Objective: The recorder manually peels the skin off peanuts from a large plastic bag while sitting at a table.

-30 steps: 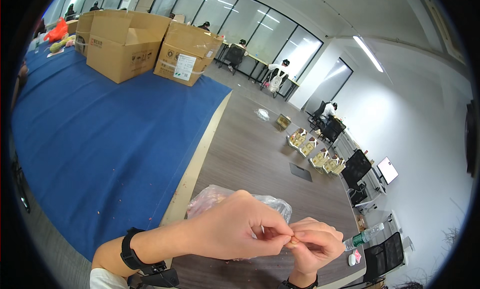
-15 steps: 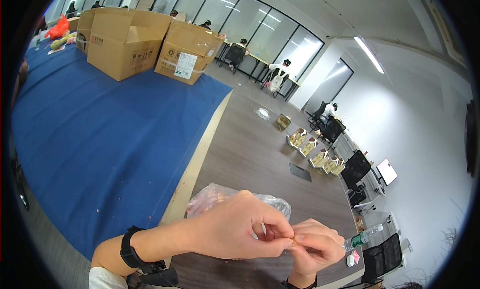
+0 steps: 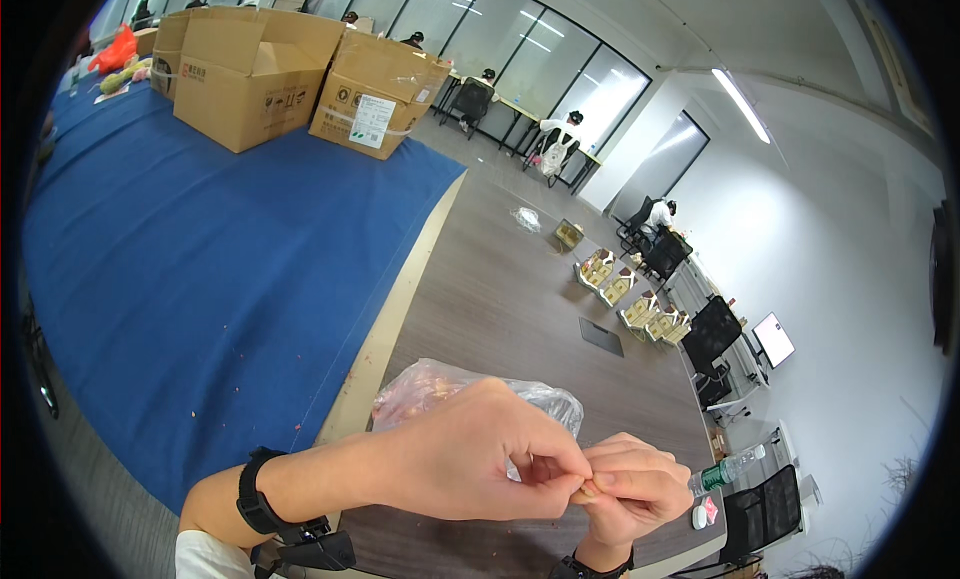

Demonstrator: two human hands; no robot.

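Observation:
My left hand [image 3: 480,454] and my right hand [image 3: 635,484] meet fingertip to fingertip above the table's near end. Both are closed in a pinch on a small tan piece [image 3: 588,491], mostly hidden by the fingers; its kind cannot be made out. Behind my left hand lies a crumpled clear plastic bag [image 3: 425,384] with pinkish bits inside, partly covered by that hand. Both wrists wear black straps.
Blue cloth [image 3: 230,279] with scattered crumbs spreads over the left side. Cardboard boxes [image 3: 250,89] stand at its far end. Small house-shaped models [image 3: 640,309] line the brown table [image 3: 480,269]. A plastic bottle [image 3: 735,467] lies right of my right hand. People sit farther back.
The hands stay pinched together nearly in place, with slight finger movement. More of the small tan piece shows between the fingertips now. The view has shifted slightly.

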